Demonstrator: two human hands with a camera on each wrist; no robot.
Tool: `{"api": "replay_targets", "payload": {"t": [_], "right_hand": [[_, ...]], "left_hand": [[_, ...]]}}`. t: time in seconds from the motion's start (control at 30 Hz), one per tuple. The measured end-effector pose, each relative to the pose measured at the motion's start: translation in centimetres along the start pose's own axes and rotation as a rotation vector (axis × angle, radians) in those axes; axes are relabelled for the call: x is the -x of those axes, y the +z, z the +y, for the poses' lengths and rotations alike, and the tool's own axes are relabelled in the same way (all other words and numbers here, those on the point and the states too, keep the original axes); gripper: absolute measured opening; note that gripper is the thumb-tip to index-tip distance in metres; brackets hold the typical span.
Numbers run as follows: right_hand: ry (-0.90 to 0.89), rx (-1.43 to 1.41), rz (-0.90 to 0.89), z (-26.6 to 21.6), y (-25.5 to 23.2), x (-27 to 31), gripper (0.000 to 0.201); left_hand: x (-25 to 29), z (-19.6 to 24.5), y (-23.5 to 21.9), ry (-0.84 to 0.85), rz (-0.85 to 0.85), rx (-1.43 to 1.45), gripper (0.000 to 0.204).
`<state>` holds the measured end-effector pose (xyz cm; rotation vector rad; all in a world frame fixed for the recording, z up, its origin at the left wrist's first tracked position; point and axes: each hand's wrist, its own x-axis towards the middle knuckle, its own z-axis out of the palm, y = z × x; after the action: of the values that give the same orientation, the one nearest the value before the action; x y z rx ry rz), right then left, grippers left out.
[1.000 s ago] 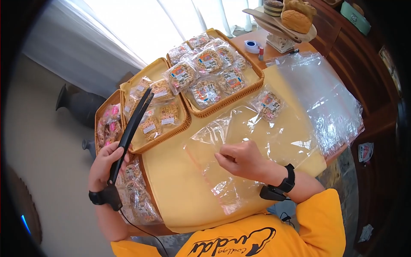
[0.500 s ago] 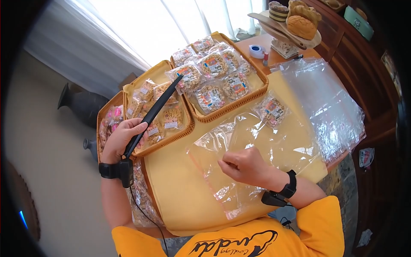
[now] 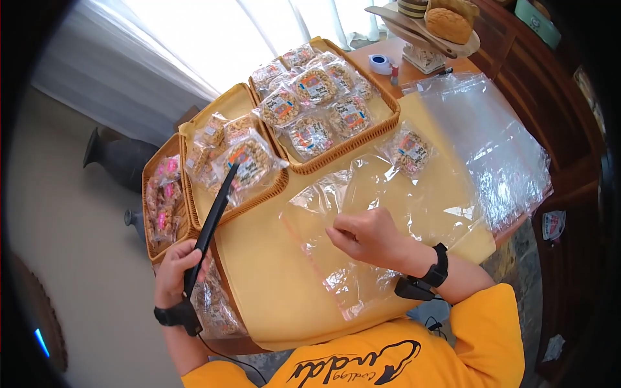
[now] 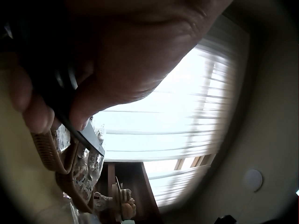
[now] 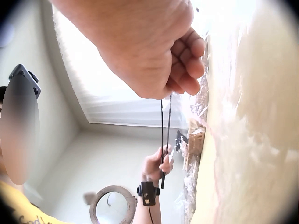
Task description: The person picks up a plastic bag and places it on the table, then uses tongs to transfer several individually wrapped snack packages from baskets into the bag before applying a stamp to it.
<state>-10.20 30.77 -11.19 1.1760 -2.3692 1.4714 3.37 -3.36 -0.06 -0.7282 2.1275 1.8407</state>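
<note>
left hand (image 3: 176, 275): grip closed round black tongs (image 3: 210, 236), tips at a snack packet (image 3: 249, 165) over the middle basket (image 3: 262, 200), which looks pinched. right hand (image 3: 369, 239): fingers curled at the clear bag (image 3: 352, 284); can't tell if they pinch the film. step in hand, my read: one packet being carried by tongs, bag laid out to take it. next move calls for steady squeeze, lift over the wicker rim, bag mouth held open; slick wrap could slip. another packet (image 3: 413, 152) is at the bag's far end, inside or under unclear. surface: yellow cloth (image 3: 259, 278) over a wooden tabletop (image 3: 388, 48), large basket (image 3: 352, 143) of packets beside the middle one, smaller basket (image 3: 147, 227) on the other side, bag stack (image 3: 501, 155), tape roll (image 3: 380, 63). room: bright curtain (image 3: 194, 45), dark vase (image 3: 119, 158), bread (image 3: 448, 26) on a stand.
</note>
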Motion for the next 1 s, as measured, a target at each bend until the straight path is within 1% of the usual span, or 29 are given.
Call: {"api": "replay_targets", "payload": {"t": [0.03, 0.1, 0.13, 0.17, 0.23, 0.27, 0.3, 0.37, 0.43, 0.47, 0.53, 0.57, 0.63, 0.7, 0.77, 0.83, 0.9, 0.93, 0.97, 1.0], "right_hand": [[0.016, -0.006, 0.001, 0.0, 0.0, 0.0, 0.023], [0.044, -0.03, 0.02, -0.1, 0.2, 0.1, 0.024], [0.065, -0.049, 0.041, -0.2, 0.3, 0.0, 0.024], [0.067, -0.057, 0.034, -0.3, 0.2, 0.0, 0.024], [0.115, -0.04, -0.003, -0.7, -0.2, -0.3, 0.023], [0.114, -0.043, -0.008, -0.9, -0.4, -0.4, 0.023], [0.118, -0.049, -0.011, -1.1, -0.6, -0.4, 0.024], [0.131, -0.042, -0.005, -1.3, -0.8, -0.4, 0.024], [0.044, -0.081, 0.02, -1.2, -0.7, -0.4, 0.022], [0.048, -0.074, 0.032, -1.4, -0.8, -0.4, 0.022], [-0.009, 0.027, 0.0, -1.8, -0.8, -0.3, 0.018], [-0.006, 0.032, 0.012, -1.8, -0.8, -0.2, 0.018], [-0.082, 0.111, -0.037, -1.6, -0.7, -0.1, 0.017], [-0.062, 0.118, -0.029, -1.7, -0.5, 0.0, 0.02], [-0.039, 0.123, -0.02, -2.0, -0.5, 0.0, 0.022], [0.007, 0.148, -0.038, -2.4, -0.8, -0.1, 0.024], [0.004, 0.127, -0.02, -2.1, -0.2, 0.0, 0.023], [-0.006, 0.1, -0.015, -2.0, 0.1, 0.0, 0.023], [-0.002, 0.104, -0.006, -2.0, 0.2, 0.0, 0.023], [-0.025, 0.08, 0.001, -2.1, 0.4, 0.0, 0.022]], "left_hand": [[1.7, -1.1, -0.4, 0.014, 0.0, 0.013, 0.023], [5.1, -2.1, -0.8, -0.023, -0.021, 0.023, 0.026], [6.6, -2.7, -1.1, -0.083, -0.012, 0.038, 0.026], [7.5, -3.2, -1.2, -0.091, -0.005, 0.04, 0.026], [8.9, -4.0, -0.9, -0.22, -0.06, 0.007, 0.025], [9.1, -3.6, 0.3, -0.259, -0.062, -0.001, 0.023], [8.9, -3.7, 1.3, -0.259, -0.063, 0.0, 0.023], [7.9, -3.8, 3.2, -0.324, -0.095, -0.021, 0.02], [6.4, -3.7, 5.3, -0.302, -0.147, -0.007, 0.018], [5.5, -3.9, 5.9, -0.287, -0.169, -0.016, 0.018], [3.6, -3.8, 7.6, -0.252, -0.219, -0.039, 0.018], [2.7, -3.7, 8.6, -0.247, -0.227, -0.05, 0.018], [1.0, -3.7, 10.6, -0.234, -0.289, 0.0, 0.019], [-0.3, -3.6, 12.5, -0.219, -0.338, -0.024, 0.02], [-1.6, -3.8, 14.2, -0.203, -0.427, 0.06, 0.021], [-2.6, -3.3, 16.0, -0.204, -0.457, 0.052, 0.021], [-3.9, -3.4, 17.2, -0.206, -0.501, 0.125, 0.025], [-4.6, -3.5, 17.5, -0.173, -0.547, 0.132, 0.019], [-5.0, -3.1, 18.2, -0.172, -0.554, 0.125, 0.019], [-5.5, -2.6, 19.0, -0.144, -0.519, 0.049, 0.018]]}}
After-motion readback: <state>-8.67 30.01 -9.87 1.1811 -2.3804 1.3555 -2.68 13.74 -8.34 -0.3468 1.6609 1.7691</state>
